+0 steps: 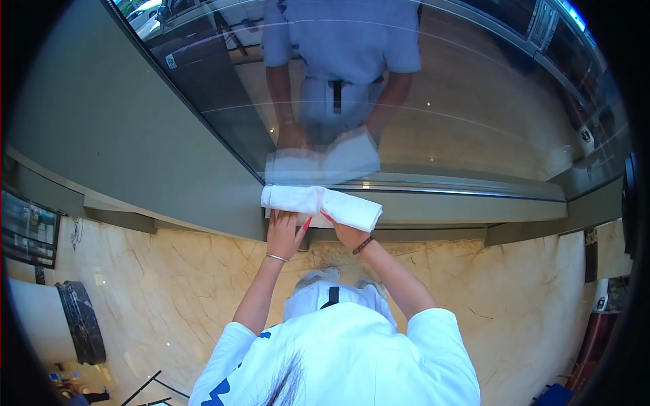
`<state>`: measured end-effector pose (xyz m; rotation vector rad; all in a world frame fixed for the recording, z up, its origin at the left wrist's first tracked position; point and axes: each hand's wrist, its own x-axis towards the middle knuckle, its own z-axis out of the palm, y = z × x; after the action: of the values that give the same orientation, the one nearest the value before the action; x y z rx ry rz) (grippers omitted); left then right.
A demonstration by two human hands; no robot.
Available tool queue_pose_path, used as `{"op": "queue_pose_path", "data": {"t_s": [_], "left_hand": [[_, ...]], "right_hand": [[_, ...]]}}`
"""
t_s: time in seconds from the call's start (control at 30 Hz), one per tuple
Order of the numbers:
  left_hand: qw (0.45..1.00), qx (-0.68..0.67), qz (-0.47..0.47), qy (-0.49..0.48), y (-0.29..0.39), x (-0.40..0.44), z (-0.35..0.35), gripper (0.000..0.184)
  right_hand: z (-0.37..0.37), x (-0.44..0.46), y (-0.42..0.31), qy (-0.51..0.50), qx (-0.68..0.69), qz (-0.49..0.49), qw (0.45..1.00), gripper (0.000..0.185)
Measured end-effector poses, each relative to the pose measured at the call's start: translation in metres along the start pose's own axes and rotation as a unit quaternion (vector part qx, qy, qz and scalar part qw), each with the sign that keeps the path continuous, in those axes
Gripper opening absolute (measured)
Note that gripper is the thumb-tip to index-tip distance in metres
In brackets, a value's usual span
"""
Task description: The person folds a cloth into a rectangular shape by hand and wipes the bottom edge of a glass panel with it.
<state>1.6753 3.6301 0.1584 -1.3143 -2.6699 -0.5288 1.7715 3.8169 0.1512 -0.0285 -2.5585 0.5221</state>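
Note:
A folded white towel [291, 198] lies along the lower left corner of a large glass pane [433, 115], at the grey frame below it. My left hand [283, 235] grips the towel's left half from below, its fingertips hidden under the cloth and its red-nailed thumb pointing up. Under the right half, my right hand [349, 234] is closed on the same towel, with most of its fingers covered. The towel bends slightly in the middle, between the two hands. Whether it presses on the glass or only on the frame I cannot tell.
A grey ledge [460, 206] runs right along the pane's bottom, and a broad grey panel [128, 128] rises at left. Marble-patterned floor [176, 291] spreads below. A column with a dark base [81, 322] stands at left. My reflection shows in the glass.

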Motion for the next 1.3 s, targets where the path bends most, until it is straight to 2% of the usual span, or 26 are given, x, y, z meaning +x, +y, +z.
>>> {"op": "queue_pose_path", "data": {"t_s": [0.13, 0.2, 0.27, 0.33, 0.43, 0.47, 0.57, 0.8, 0.9, 0.93, 1.07, 1.3], "left_hand": [[1.000, 0.008, 0.012, -0.014, -0.003, -0.012, -0.015, 0.053], [0.999, 0.009, -0.008, -0.039, 0.001, -0.019, -0.019, 0.057], [0.999, 0.009, 0.011, -0.047, 0.008, -0.020, -0.015, 0.060], [0.998, 0.008, 0.034, -0.053, 0.018, -0.012, -0.012, 0.062], [0.995, -0.006, 0.066, -0.070, 0.041, 0.005, -0.007, 0.065], [0.995, -0.008, 0.071, -0.069, 0.048, 0.009, -0.004, 0.065], [0.993, -0.024, 0.084, -0.078, 0.072, 0.016, 0.006, 0.065], [0.983, -0.010, 0.134, -0.122, 0.102, 0.046, 0.011, 0.065], [0.982, 0.002, 0.156, -0.105, 0.116, 0.062, 0.021, 0.065], [0.981, 0.000, 0.164, -0.106, 0.121, 0.065, 0.025, 0.065], [0.979, 0.018, 0.173, -0.105, 0.142, 0.078, 0.035, 0.066], [0.976, 0.022, 0.199, -0.084, 0.180, 0.102, 0.048, 0.064]], "right_hand": [[-0.008, 0.003, -0.003, 0.018, 0.001, -0.028, 0.999, 0.031], [-0.023, 0.010, -0.005, 0.019, 0.009, -0.017, 1.000, 0.029], [-0.042, 0.016, -0.002, 0.020, 0.013, -0.001, 1.000, 0.027], [-0.060, 0.020, 0.007, 0.071, 0.078, 0.029, 0.994, 0.025], [-0.069, 0.005, 0.031, 0.085, 0.032, 0.025, 0.996, 0.027], [-0.072, -0.001, 0.037, 0.059, 0.044, 0.038, 0.997, 0.033], [-0.089, -0.017, 0.051, 0.083, -0.003, 0.023, 0.996, 0.028], [-0.111, -0.034, 0.090, 0.106, 0.012, 0.055, 0.993, 0.029], [-0.117, -0.046, 0.105, 0.073, -0.036, 0.102, 0.991, 0.032], [-0.118, -0.048, 0.110, 0.112, -0.032, 0.097, 0.988, 0.027], [-0.129, -0.058, 0.122, 0.149, -0.052, 0.119, 0.980, 0.027], [-0.163, -0.060, 0.154, 0.116, -0.030, 0.149, 0.982, 0.025]]}}
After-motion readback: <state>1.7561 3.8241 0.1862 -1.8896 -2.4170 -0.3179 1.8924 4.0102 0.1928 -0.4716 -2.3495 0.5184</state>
